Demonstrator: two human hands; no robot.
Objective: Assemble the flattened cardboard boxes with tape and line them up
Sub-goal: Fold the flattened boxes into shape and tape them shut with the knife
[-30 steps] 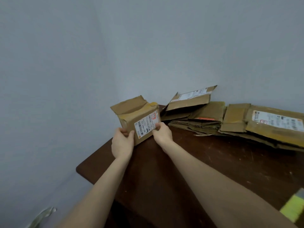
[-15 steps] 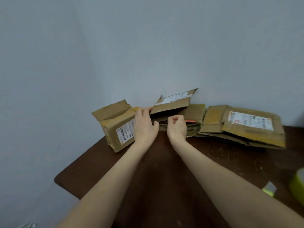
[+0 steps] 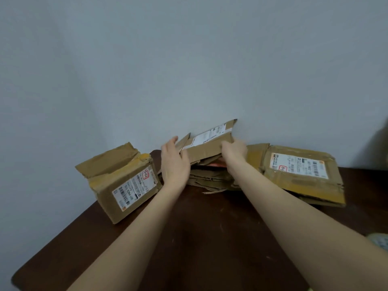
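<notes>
At the far left of the dark brown counter [image 3: 210, 238], near its left edge, stands an assembled box [image 3: 109, 198] set at an angle, with one top flap raised, yellowish tape along its upper edge and a white shipping label [image 3: 134, 186] on the side facing the camera. Just to its right is the left hand [image 3: 175, 162], spread fairly wide. Its fingers are nearly straight and laid against the left end of a flattened box [image 3: 206, 147], with the thumb on the near face. This flattened box is tilted up, its far edge close to the pale grey wall [image 3: 189, 59] and its near edge lifted above a pile of flattened cardboard [image 3: 210, 178] that lies on the counter against the wall. A white label runs along the upper part of the box. At its right end the right hand [image 3: 234, 152] holds the lower corner with curled fingers, though motion blur hides exactly how the fingertips wrap it. Further right, overlapping the pile, a labelled flat box [image 3: 302, 173] lies on more flat cardboard, its printed label facing up and its near edge bearing yellowish tape. At the right edge of the view, low down, a pale green object [image 3: 380, 241] rests on the counter, too cropped to identify.
</notes>
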